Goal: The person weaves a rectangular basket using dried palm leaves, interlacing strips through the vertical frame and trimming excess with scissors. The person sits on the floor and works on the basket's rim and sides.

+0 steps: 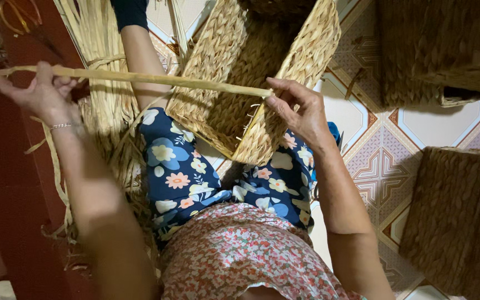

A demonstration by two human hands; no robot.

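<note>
A long pale straw strand (140, 78) stretches level across the view. My left hand (43, 91) pinches its far left end, a thin bracelet on the wrist. My right hand (298, 108) grips the strand's other end right at the rim of a woven rectangular basket (234, 105). The basket rests tilted on my lap, on blue floral trousers (184, 183), its corner pointing toward me. Short cut straw ends stick out near its edge.
A bundle of loose straw (106, 105) lies at the left beside a dark red surface (6, 183). Two finished woven baskets (462, 216) (440, 50) stand on the patterned tile floor (379, 144) at the right. Another person's arm (140, 50) reaches down at top.
</note>
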